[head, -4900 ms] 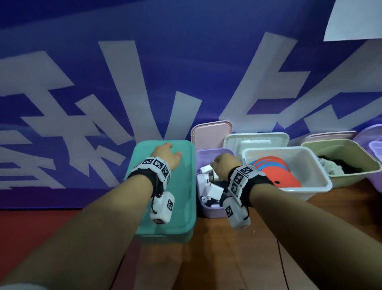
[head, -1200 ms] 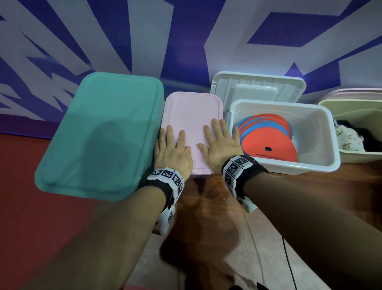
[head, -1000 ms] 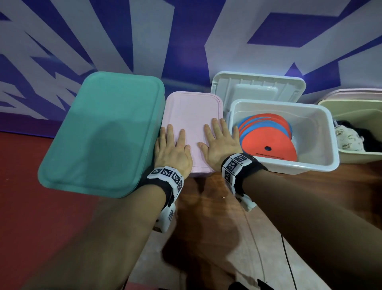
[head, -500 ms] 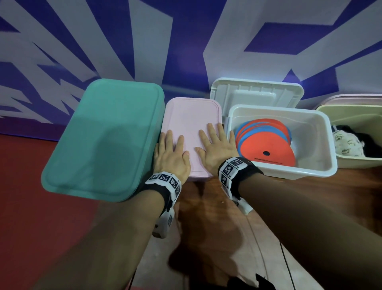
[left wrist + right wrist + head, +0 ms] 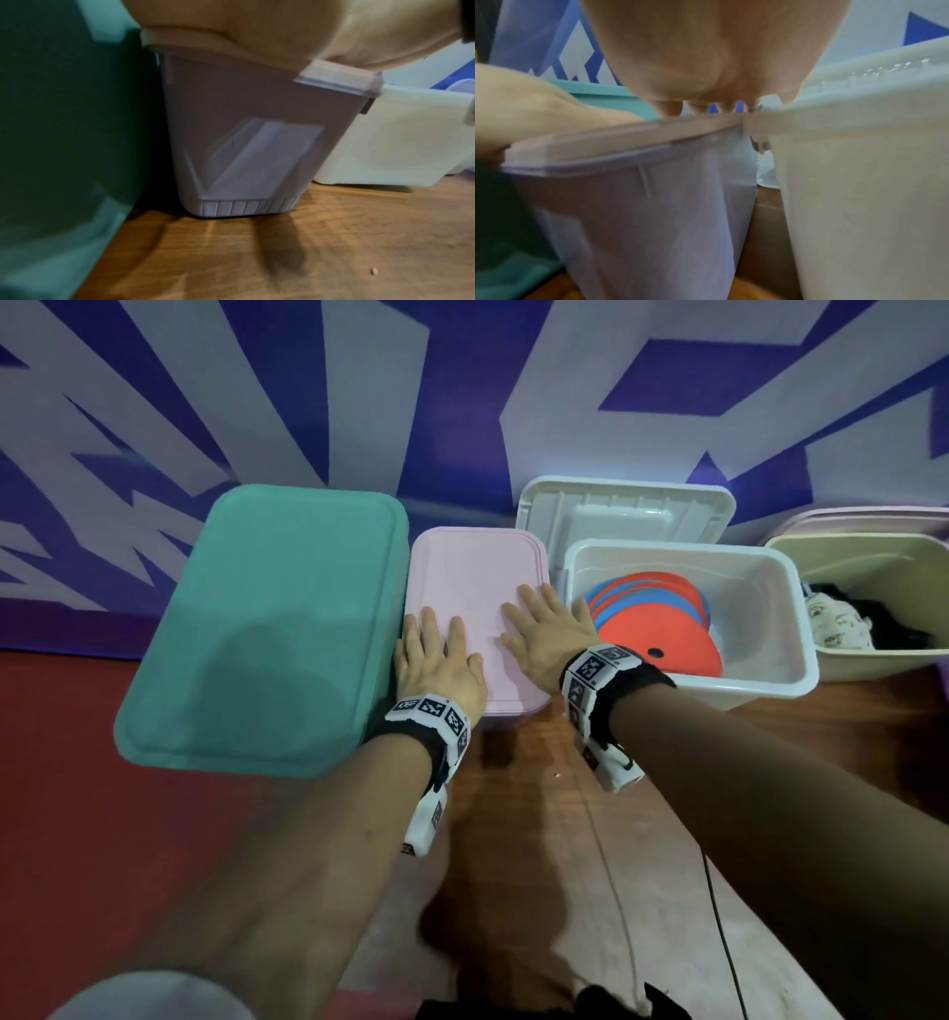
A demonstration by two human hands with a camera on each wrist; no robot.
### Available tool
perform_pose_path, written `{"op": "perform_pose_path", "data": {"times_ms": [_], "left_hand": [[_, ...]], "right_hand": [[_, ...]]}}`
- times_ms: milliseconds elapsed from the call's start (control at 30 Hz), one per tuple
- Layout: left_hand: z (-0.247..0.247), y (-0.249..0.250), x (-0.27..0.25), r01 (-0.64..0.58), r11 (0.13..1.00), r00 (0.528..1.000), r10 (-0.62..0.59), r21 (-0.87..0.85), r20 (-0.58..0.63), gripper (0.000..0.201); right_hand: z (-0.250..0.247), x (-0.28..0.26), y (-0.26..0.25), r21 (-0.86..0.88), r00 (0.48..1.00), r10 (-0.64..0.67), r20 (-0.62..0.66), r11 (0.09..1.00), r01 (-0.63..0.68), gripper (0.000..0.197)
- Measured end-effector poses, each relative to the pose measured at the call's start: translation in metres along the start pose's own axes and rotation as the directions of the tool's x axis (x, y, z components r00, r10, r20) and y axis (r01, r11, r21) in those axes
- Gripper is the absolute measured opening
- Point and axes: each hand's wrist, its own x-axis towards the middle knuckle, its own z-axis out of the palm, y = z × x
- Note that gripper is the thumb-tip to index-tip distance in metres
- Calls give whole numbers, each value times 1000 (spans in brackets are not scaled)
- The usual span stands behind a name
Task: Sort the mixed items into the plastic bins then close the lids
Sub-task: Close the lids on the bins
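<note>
1. The pink lid (image 5: 475, 588) sits flat on the lilac bin (image 5: 239, 142), its front edge overhanging the bin wall all along; the bin stands on the wooden floor (image 5: 539, 814).
2. Left margin — the teal bin (image 5: 267, 629), lid on, stands right beside the lilac bin; the left wrist view shows only a dark sliver between their walls.
3. Right margin — the white bin (image 5: 760, 629), uncovered, holds red and blue discs (image 5: 662, 629); its rim meets the pink lid's corner in the right wrist view. Its white lid (image 5: 621, 516) leans behind it against the blue-and-white wall (image 5: 462, 403).
4. Farther right, a beige bin (image 5: 873, 567) holds cloth items, partly cut off by the frame.
5. Open room lies toward me, over bare floor in front of the bins.
6. My left hand (image 5: 439, 660) lies palm down on the near left part of the pink lid, fingers straight and slightly apart, pressing flat, gripping nothing.
7. My right hand (image 5: 547, 634) lies the same way on the near right part, fingers spread, little finger by the white bin's rim.
8. Both forearms reach forward, wrists over the lid's front edge.
</note>
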Motion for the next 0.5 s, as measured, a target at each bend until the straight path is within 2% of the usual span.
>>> {"op": "perform_pose_path", "data": {"times_ms": [200, 333, 500], "left_hand": [[-25, 6, 6, 16, 1000, 995, -18, 23, 99, 60], [-52, 19, 15, -31, 999, 995, 29, 25, 90, 62], [-89, 53, 32, -63, 994, 997, 67, -92, 41, 60]], "right_hand": [[-20, -34, 8, 194, 987, 137, -87, 974, -118, 54], [-45, -47, 30, 245, 964, 238, -114, 948, -205, 52], [-73, -57, 67, 273, 933, 325, -153, 922, -276, 49]]}}
